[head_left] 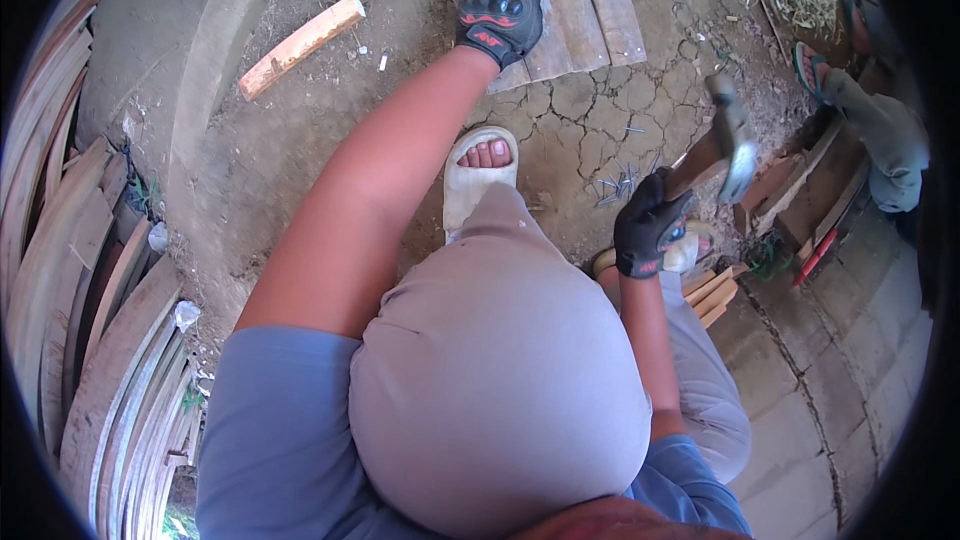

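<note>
My left hand (503, 10), in a black glove with red trim, rests at the left side of some flat weathered wooden boards (610, 5) on the ground. Its fingers curl down on the far side, and whatever lies beneath them is hidden. My right hand (648, 230), gloved alike, is closed around the wooden handle of a hammer (738, 165). The hammer's metal head is up and to the right of the hand, slightly blurred. Several loose nails (620, 183) lie on the cracked soil between the hammer and my sandalled left foot (482, 165).
A short wooden piece (303, 46) lies on the dirt at the left. Curved-looking planks (110, 340) are stacked along the left side. Timber offcuts (800, 190) and a red tool (815, 258) sit at the right, by another person's leg (880, 140). Paving (820, 390) covers the lower right.
</note>
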The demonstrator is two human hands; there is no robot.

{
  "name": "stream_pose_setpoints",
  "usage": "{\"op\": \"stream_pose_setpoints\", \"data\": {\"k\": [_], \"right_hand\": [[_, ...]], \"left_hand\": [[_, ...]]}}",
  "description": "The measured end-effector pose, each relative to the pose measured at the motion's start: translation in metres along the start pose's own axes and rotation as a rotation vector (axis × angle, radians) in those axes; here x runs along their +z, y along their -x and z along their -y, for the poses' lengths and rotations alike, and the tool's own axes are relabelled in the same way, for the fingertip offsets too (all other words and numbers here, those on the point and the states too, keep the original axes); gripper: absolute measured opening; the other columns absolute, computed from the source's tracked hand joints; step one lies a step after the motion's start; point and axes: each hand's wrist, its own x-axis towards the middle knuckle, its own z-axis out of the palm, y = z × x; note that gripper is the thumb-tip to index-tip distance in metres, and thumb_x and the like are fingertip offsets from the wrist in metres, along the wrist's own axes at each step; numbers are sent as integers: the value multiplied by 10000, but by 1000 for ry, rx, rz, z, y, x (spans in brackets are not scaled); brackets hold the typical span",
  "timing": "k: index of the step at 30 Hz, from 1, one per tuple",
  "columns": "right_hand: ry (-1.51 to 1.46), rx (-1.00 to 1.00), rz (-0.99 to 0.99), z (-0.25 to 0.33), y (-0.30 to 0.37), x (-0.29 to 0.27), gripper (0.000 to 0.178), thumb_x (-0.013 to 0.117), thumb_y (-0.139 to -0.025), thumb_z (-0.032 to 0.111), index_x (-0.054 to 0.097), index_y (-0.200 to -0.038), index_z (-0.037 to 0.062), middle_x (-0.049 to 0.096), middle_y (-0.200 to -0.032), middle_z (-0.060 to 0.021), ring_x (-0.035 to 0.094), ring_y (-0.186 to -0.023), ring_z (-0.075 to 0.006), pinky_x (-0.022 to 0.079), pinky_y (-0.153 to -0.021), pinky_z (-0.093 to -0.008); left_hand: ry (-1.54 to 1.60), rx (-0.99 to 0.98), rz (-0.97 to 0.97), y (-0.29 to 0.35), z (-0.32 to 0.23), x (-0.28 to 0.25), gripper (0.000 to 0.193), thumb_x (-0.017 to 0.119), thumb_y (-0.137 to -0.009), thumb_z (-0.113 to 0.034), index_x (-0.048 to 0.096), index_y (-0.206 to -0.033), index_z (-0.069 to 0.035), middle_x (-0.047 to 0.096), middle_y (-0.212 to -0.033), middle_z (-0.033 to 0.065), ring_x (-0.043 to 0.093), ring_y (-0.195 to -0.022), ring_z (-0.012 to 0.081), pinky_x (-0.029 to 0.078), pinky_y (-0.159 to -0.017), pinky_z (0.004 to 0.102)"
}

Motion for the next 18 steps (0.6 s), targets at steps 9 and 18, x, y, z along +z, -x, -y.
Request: {"op": "stream_pose_setpoints", "data": {"k": [9, 18], "right_hand": [[-46, -118, -55, 14, -9, -19, 319, 549, -1097, 353, 645, -1053, 52, 684, -808, -226, 702, -752, -474, 517, -645, -555], [-171, 90, 41, -20, 2, -2, 286, 525, -1103, 285, 585, -1068, 8, 658, -836, -202, 626, -704, -428, 499, -659, -490]], "left_hand": [[-9, -12, -3, 3, 1, 6, 540, 569, -935, -243, 648, -1468, -267, 634, -1434, 102, 601, -1320, 343, 413, -1138, 586], [27, -26, 42, 2, -8, 4, 525, 553, -945, -194, 639, -1461, -244, 653, -1410, 85, 617, -1310, 344, 435, -1131, 563]]}}
